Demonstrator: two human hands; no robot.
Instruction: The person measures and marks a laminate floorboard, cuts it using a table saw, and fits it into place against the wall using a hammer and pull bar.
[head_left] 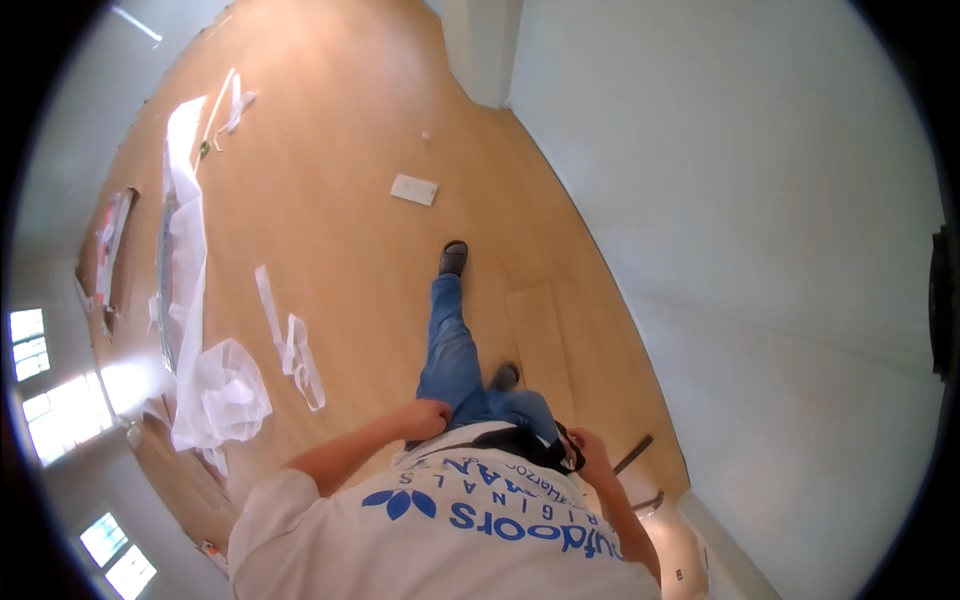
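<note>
My left hand [428,420] rests at the left hip over the blue jeans [450,360], its fingers curled in. A bit of something dark shows under it, too hidden to name. Across the front of my waist lies a black waist pouch [515,445], partly covered by the white shirt [400,540] with blue print. At the pouch's right end my right hand [590,452] is closed on its black edge; most of its fingers are hidden. One dark shoe [454,258] stands ahead of the other shoe [506,377], as in a stride.
Wood-look floor [330,160] spreads ahead. A white rectangular piece [413,190] lies beyond my front foot. Crumpled white sheeting [225,395] and a loose white strip [297,350] lie to the left. A pale wall [730,250] runs along the right; a dark bar [633,455] is near my right arm.
</note>
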